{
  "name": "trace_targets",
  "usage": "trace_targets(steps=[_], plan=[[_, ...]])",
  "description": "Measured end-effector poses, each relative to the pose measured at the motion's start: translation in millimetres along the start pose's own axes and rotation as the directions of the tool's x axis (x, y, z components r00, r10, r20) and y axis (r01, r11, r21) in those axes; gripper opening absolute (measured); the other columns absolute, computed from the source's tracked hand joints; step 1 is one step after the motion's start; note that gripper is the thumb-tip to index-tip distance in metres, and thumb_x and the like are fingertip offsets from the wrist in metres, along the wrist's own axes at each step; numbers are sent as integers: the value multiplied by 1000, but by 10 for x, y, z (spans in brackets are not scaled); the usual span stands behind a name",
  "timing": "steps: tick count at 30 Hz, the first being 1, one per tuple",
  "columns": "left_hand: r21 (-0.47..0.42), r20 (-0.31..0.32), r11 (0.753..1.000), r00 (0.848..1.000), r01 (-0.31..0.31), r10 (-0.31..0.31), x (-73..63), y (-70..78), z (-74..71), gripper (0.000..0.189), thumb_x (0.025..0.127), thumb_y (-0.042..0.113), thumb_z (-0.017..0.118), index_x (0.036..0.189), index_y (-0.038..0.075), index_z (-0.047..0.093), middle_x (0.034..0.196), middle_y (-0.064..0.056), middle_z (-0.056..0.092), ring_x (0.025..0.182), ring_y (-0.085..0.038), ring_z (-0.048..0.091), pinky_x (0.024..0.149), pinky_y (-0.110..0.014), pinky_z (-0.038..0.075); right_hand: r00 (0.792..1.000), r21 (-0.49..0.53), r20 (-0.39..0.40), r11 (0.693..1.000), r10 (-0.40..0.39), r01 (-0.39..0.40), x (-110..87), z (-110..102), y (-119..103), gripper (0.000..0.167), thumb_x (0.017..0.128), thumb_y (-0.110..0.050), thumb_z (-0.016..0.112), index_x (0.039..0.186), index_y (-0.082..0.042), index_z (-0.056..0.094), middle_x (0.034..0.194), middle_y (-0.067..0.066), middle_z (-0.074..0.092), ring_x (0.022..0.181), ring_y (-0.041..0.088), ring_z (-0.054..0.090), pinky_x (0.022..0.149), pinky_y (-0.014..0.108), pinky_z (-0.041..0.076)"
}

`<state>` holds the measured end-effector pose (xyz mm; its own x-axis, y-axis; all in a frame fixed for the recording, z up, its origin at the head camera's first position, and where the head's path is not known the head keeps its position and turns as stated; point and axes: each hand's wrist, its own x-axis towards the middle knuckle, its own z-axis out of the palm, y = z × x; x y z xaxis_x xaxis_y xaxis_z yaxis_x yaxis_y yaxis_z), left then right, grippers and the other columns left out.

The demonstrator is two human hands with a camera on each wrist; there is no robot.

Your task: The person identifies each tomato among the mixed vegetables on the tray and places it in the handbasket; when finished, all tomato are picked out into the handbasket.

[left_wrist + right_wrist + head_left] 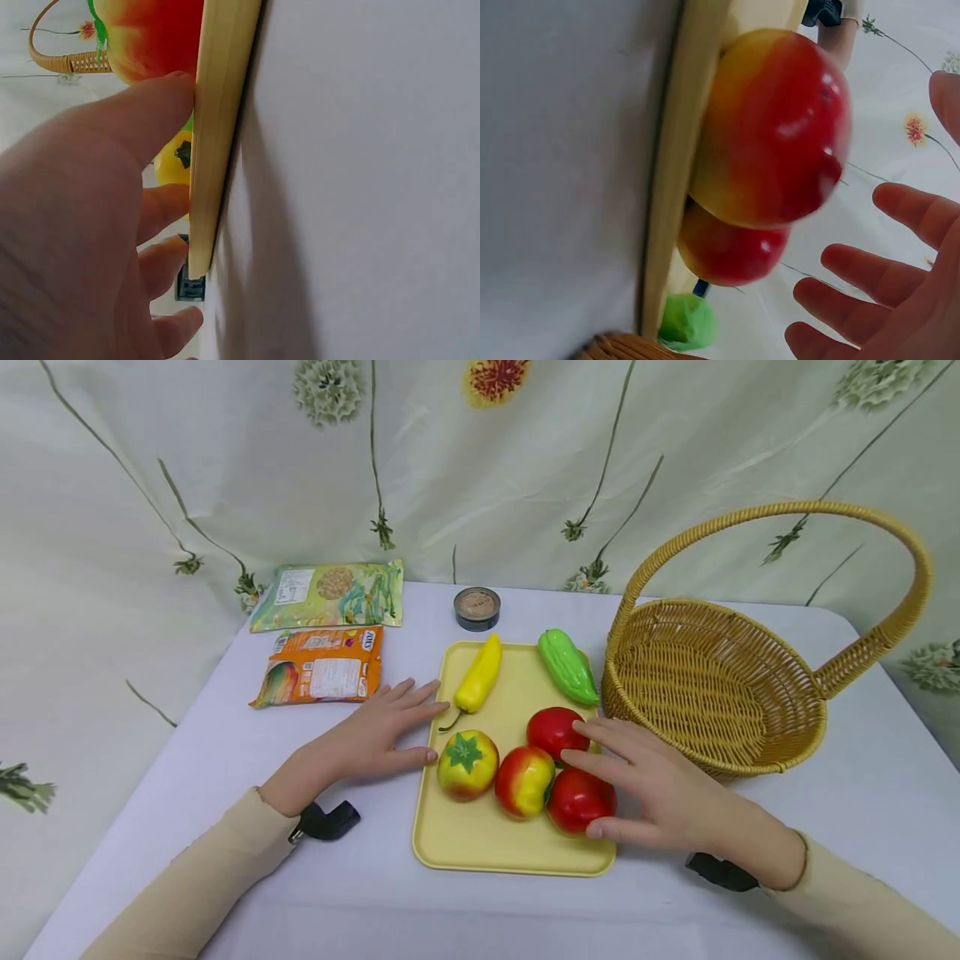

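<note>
A pale yellow tray [517,853] lies on the white table. At its left edge my left hand [375,731] rests with fingers extended; in the left wrist view the thumb and fingertips touch or nearly touch the rim. My right hand [660,781] is spread above the tray's right side, and in the right wrist view its fingers are apart from the fruit. On the tray lie a yellow pepper [480,677], a green pepper [567,666], a yellow-red tomato [467,777] with a green leafy top, a red-yellow fruit [521,783] and two red fruits, one farther back [551,731], one nearer [577,802].
A wicker basket [611,672] with a tall handle stands right of the tray. Behind the tray is a small round can [477,610]. An orange packet [322,668] and a green packet [330,597] lie at the back left, before a flower-patterned cloth [495,477].
</note>
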<state>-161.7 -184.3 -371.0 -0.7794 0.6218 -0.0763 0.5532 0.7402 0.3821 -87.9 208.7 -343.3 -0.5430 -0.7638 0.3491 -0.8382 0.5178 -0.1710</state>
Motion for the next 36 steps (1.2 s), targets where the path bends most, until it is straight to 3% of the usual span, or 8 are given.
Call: trace_targets(steps=[13, 18, 26, 36], plan=[[-11, -41, 999, 999, -32, 32, 21, -48, 100, 65, 94, 46, 67, 151, 19, 52, 168, -7, 31, 155, -45, 25, 124, -68, 18, 994, 49, -89, 996, -69, 73, -65, 207, -14, 51, 92, -52, 71, 129, -19, 68, 134, 9, 64, 122, 23, 62, 93, 47, 59], [-10, -62, 999, 997, -35, 34, 45, -69, 118, 65, 94, 47, 67, 151, 20, 51, 168, -7, 32, 155, -44, 26, 124, -67, 17, 995, 84, -67, 993, -71, 77, -68, 242, 10, 48, 91, -50, 74, 128, -19, 69, 132, 9, 64, 118, 21, 62, 90, 41, 61], [-24, -63, 1000, 998, -19, 17, 47, -89, 147, 65, 94, 48, 66, 151, 21, 52, 168, -6, 32, 155, -43, 25, 124, -68, 16, 1000, 171, 3, 985, -22, 21, -70, 270, 29, 56, 77, -37, 89, 127, -21, 69, 135, 7, 62, 121, 19, 60, 93, 37, 60], [-43, -58, 999, 998, -10, 7, 22, -57, 160, 65, 94, 48, 66, 151, 20, 52, 168, -7, 32, 156, -43, 23, 125, -67, 15, 1000, 195, 3, 981, -24, 23, -80, 291, 25, 57, 76, -35, 90, 127, -22, 69, 133, 6, 63, 119, 19, 62, 91, 36, 61]])
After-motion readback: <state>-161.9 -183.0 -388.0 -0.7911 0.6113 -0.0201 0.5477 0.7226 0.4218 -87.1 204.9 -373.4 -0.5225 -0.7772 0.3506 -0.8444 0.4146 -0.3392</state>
